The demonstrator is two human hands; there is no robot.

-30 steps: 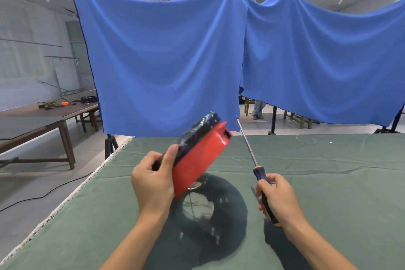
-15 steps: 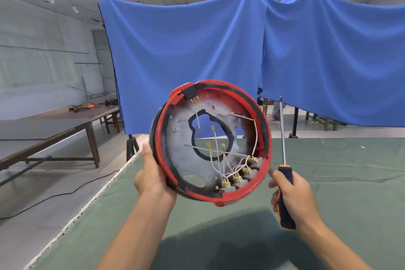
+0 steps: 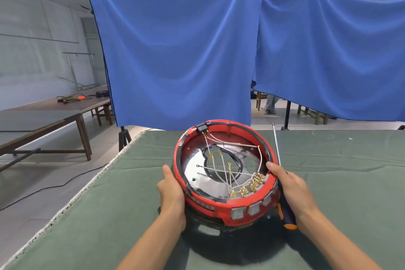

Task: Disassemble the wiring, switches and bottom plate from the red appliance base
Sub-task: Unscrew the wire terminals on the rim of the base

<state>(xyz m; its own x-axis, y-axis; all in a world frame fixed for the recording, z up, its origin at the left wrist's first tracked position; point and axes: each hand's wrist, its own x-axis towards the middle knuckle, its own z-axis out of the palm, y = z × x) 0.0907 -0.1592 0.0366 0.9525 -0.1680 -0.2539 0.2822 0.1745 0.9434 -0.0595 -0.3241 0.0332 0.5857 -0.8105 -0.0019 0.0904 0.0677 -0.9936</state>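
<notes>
The round red appliance base point(image 3: 219, 205) is held low over the green table, its open side facing up. Inside lie a silver bottom plate point(image 3: 195, 170) with a central hole and white wires point(image 3: 221, 173) running to brass terminals point(image 3: 252, 186). Several square switches point(image 3: 254, 209) line its front wall. My left hand point(image 3: 172, 190) grips the left rim. My right hand point(image 3: 291, 188) holds the screwdriver point(image 3: 287, 215) by its dark handle, shaft pointing up, and its thumb presses the base's right rim.
The green cloth-covered table point(image 3: 339, 171) spreads in front, its left edge running diagonally. Blue curtains point(image 3: 186, 50) hang behind it. A wooden table point(image 3: 54, 114) with cables stands at the left. A person's legs point(image 3: 270, 103) show behind the curtain gap.
The base came down from in front of my face and tipped flat, open side up. My right hand moved in, and its thumb now touches the right rim.
</notes>
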